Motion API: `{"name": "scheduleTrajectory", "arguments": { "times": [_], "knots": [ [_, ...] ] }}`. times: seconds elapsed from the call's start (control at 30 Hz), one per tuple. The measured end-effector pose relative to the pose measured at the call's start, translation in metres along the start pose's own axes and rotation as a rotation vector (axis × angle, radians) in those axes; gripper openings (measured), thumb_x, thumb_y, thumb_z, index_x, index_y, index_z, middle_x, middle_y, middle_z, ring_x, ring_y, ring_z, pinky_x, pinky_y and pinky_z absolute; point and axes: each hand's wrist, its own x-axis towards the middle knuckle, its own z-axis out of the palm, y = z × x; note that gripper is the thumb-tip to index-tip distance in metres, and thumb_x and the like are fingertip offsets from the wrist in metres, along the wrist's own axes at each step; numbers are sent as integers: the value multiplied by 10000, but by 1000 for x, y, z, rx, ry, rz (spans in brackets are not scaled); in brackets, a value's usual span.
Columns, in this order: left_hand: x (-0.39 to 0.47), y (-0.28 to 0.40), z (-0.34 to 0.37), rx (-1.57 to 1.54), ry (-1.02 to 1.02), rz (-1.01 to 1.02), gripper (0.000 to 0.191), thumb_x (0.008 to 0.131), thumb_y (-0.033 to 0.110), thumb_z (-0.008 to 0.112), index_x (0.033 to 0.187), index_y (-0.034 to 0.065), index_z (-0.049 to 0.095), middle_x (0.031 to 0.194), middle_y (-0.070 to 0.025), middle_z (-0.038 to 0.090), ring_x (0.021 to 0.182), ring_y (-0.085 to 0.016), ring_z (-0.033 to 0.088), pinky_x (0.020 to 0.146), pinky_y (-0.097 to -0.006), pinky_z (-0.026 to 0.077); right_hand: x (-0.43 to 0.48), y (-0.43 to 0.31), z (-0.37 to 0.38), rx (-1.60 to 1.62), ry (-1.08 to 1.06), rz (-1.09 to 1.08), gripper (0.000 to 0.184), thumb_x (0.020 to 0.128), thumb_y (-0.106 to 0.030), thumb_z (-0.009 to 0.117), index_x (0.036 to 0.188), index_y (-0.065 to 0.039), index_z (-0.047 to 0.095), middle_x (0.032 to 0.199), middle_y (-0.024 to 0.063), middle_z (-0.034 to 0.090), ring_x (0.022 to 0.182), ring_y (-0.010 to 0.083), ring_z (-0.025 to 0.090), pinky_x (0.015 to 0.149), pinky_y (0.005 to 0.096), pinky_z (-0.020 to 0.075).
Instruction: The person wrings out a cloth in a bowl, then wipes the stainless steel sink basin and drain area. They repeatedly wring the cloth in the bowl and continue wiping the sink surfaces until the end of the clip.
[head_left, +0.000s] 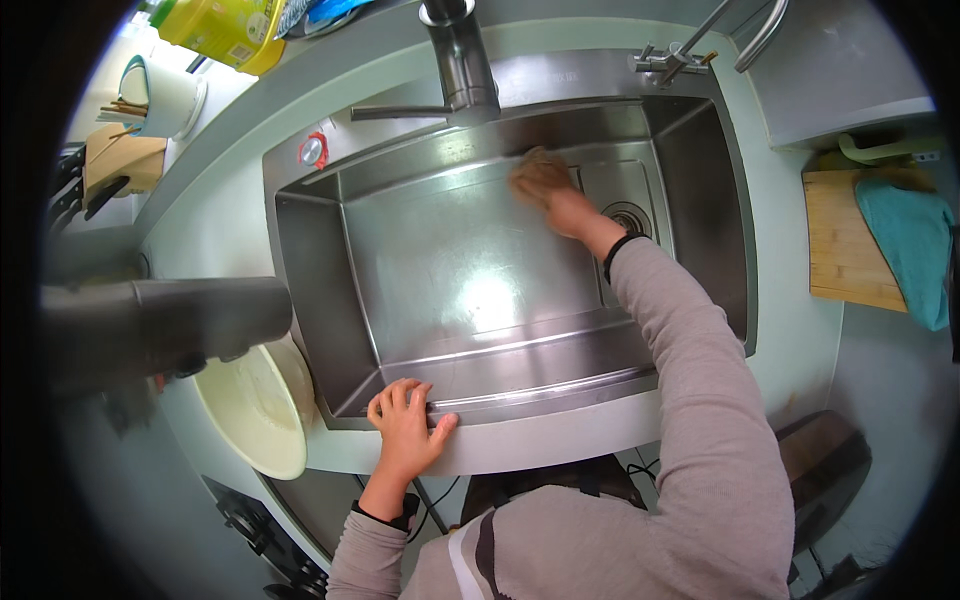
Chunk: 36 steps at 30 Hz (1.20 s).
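Note:
Before me is a rectangular stainless-steel sink (420, 247) with a round drain (627, 217) at its right. My right hand (547, 187) reaches down into the basin, near the foot of the back wall and left of the drain. Its fingers are curled and blurred by motion; a tan patch shows at the fingertips, but I cannot tell whether it is a cloth or scrubber. My left hand (409, 427) rests on the front rim with fingers apart, holding nothing. A grey faucet (465, 75) with a side lever stands behind the basin.
Left of the sink, a cream basin (259, 412) leans tilted beneath a dark cylindrical object (172, 322). A knife block (124, 161) and a utensil holder (161, 97) stand back left. A small tap (671, 64) is back right. At right are a wooden cutting board (847, 240) and teal cloth (907, 247).

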Motion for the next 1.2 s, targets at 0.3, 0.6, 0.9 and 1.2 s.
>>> {"name": "scheduleTrajectory", "arguments": {
  "times": [0.3,0.6,0.9,1.2],
  "knots": [
    [-1,-3,1,-24,-11,4,541,810,474,608,1160,64,570,1204,-106,504,1194,-307,398,1002,-494,208,-62,-38,-24,-101,-655,-612,545,749,69,529,1257,-129,508,1428,104,397,1349,328,353,1161,447,240],
    [1,-2,1,-17,-9,-11,549,806,488,611,1154,65,572,1201,-111,500,1194,-309,401,1003,-510,204,16,-4,-15,-185,-220,-163,746,726,150,522,1380,-202,451,1482,82,351,1360,307,335,1149,437,263],
    [2,-2,-1,-29,-15,0,550,823,519,597,1143,72,581,1193,-102,508,1195,-304,404,996,-512,205,-52,-74,-13,96,-532,-778,453,724,44,617,1125,-156,552,1322,22,497,1223,262,470,1032,386,379],
    [1,-3,1,-14,0,-13,557,812,516,612,1155,78,584,1202,-107,504,1198,-306,403,1005,-514,200,-1,-8,-18,-231,-217,-198,676,749,57,579,1365,-207,490,1451,39,416,1308,305,401,1150,401,267]
  ]
}}
